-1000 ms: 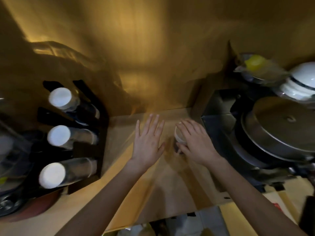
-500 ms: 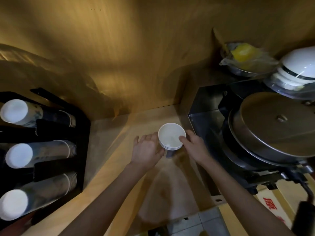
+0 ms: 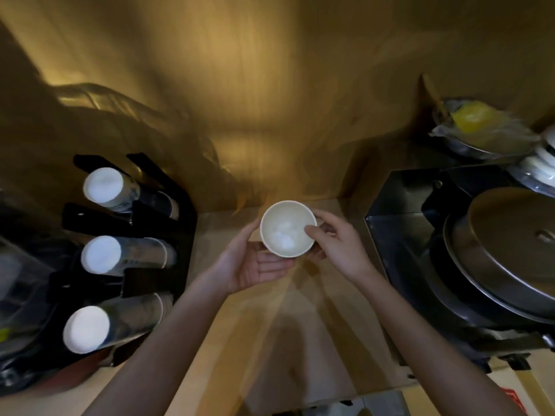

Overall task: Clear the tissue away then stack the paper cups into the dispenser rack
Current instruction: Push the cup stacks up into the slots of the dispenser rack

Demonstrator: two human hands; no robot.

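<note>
A dim wood-panelled corner with a pale wooden surface (image 3: 228, 349) lies below me. At nine o'clock the black dispenser rack (image 3: 156, 241) holds three sleeves of cups lying sideways. My left hand (image 3: 255, 262) cups the paper cup (image 3: 287, 228) from beneath; my right hand (image 3: 336, 244) pinches its rim at three o'clock. Half a second ago the cup sat lower, nearer the surface; now it is raised. Something white and crumpled, perhaps the tissue (image 3: 283, 234), blurs inside. The steel pot (image 3: 510, 250) is cut off at the right edge.
</note>
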